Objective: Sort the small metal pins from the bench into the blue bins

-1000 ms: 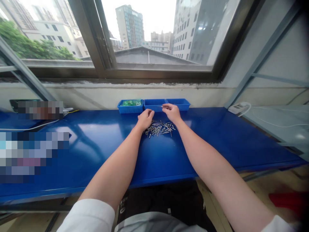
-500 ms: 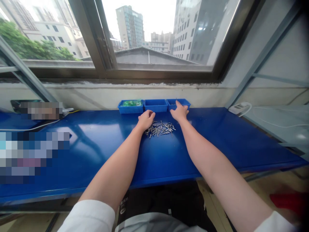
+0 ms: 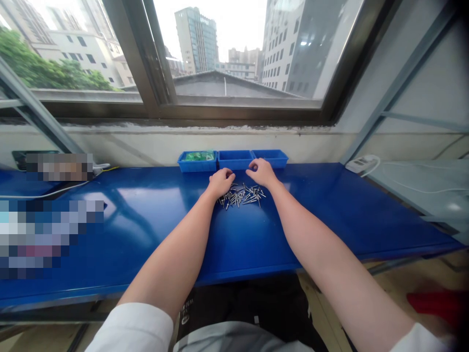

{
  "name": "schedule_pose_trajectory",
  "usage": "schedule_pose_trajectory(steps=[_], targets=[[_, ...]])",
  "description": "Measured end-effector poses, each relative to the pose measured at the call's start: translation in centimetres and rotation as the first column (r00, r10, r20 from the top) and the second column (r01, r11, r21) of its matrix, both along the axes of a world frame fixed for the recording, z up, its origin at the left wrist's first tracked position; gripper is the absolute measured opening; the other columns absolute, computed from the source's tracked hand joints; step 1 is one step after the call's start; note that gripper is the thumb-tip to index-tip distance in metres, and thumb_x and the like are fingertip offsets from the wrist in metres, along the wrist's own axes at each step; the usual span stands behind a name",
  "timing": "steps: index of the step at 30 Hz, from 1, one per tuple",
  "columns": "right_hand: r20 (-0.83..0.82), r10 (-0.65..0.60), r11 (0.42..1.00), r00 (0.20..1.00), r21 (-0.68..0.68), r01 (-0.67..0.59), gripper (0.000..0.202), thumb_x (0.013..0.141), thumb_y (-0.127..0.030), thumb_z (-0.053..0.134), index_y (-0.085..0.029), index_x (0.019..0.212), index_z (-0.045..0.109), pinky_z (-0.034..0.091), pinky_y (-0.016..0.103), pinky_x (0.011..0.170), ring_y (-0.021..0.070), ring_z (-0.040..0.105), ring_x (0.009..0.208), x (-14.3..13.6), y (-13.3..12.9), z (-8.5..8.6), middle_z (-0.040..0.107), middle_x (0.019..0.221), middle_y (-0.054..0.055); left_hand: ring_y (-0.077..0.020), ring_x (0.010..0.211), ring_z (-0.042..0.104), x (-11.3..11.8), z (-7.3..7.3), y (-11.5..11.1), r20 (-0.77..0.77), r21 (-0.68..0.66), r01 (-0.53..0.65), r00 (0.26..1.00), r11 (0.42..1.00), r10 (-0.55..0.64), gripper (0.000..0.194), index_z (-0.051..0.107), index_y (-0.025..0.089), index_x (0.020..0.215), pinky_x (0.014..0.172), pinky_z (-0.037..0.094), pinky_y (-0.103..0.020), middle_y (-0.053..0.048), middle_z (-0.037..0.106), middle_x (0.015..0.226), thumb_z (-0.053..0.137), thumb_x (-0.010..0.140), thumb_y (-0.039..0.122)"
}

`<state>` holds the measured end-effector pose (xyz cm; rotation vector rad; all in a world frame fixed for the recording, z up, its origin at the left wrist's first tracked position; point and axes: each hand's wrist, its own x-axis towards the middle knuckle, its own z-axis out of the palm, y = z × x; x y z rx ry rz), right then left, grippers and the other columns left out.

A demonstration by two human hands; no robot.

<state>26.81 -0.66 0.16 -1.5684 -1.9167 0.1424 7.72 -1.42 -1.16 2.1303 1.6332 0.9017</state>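
A loose pile of silver blind rivets (image 3: 238,196) lies on the blue tabletop. At the pile's upper left edge is my left hand (image 3: 221,182), its fingers curled in with the thumb close to them; whatever is between them is hidden. My right hand (image 3: 263,173) hovers just above the pile's right side, thumb and fingers curved but apart, nothing visible in them. Behind the hands stand a middle blue bin (image 3: 234,152) and a right blue bin (image 3: 281,161), whose front is partly covered by my right hand.
A left blue bin (image 3: 183,165) holds green packaging (image 3: 199,156). The blue table (image 3: 154,264) runs below the window. White cables and a white power strip (image 3: 362,164) lie at the right; blurred items sit at the left. Metal posts rise on both sides.
My right hand has come back from over the right bin, moving left and toward the rivets. The left hand has stayed nearly still by the pile.
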Motion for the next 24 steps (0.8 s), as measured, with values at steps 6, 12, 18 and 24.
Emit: schedule_pose_trajectory(steps=[6, 12, 18, 24], targets=[[0.285, -0.096, 0.942, 0.954, -0.284, 0.18, 0.057, 0.075, -0.064, 0.053, -0.014, 0.099, 0.066, 0.048, 0.04, 0.078, 0.0314, 0.062, 0.095, -2.1, -2.2, 1.4, 0.066, 0.101, 0.018, -0.0224, 0.104, 0.059, 0.0, -0.1, 0.2, -0.034, 0.004, 0.004, 0.999, 1.0, -0.004, 0.028, 0.063, 0.021, 0.103, 0.09, 0.042, -0.034, -0.006, 0.067, 0.111, 0.048, 0.086, 0.038], [0.382, -0.073, 0.928, 0.921, -0.312, 0.202, 0.05, 0.083, -0.053, 0.049, -0.014, 0.109, 0.064, 0.049, 0.039, 0.08, 0.0322, 0.062, 0.1, -3.7, -2.7, 1.6, 0.064, 0.11, 0.019, -0.0225, 0.105, 0.059, 0.0, -0.1, 0.1, -0.047, 0.004, -0.004, 0.999, 1.0, 0.004, 0.028, 0.063, 0.021, 0.104, 0.09, 0.042, -0.034, -0.006, 0.067, 0.112, 0.048, 0.086, 0.037], [0.402, -0.009, 0.95, 0.916, -0.282, 0.133, 0.039, 0.09, -0.043, 0.041, -0.017, 0.108, 0.064, 0.048, 0.04, 0.082, 0.0307, 0.062, 0.102, -4.1, -2.7, 1.0, 0.065, 0.111, 0.017, -0.0225, 0.104, 0.059, 0.0, 0.0, 0.1, -0.058, 0.009, -0.006, 0.998, 1.0, 0.007, 0.028, 0.063, 0.021, 0.103, 0.089, 0.042, -0.034, -0.006, 0.068, 0.11, 0.048, 0.086, 0.037], [0.398, -0.009, 0.966, 0.917, -0.235, 0.111, 0.043, 0.09, -0.048, 0.042, -0.016, 0.106, 0.065, 0.048, 0.04, 0.08, 0.0314, 0.062, 0.1, -4.0, -2.5, 0.6, 0.066, 0.108, 0.017, -0.0232, 0.105, 0.059, 0.0, 0.0, 0.0, -0.074, 0.011, 0.0, 0.997, 1.0, 0.001, 0.028, 0.063, 0.021, 0.103, 0.089, 0.042, -0.035, -0.006, 0.067, 0.111, 0.048, 0.086, 0.037]])
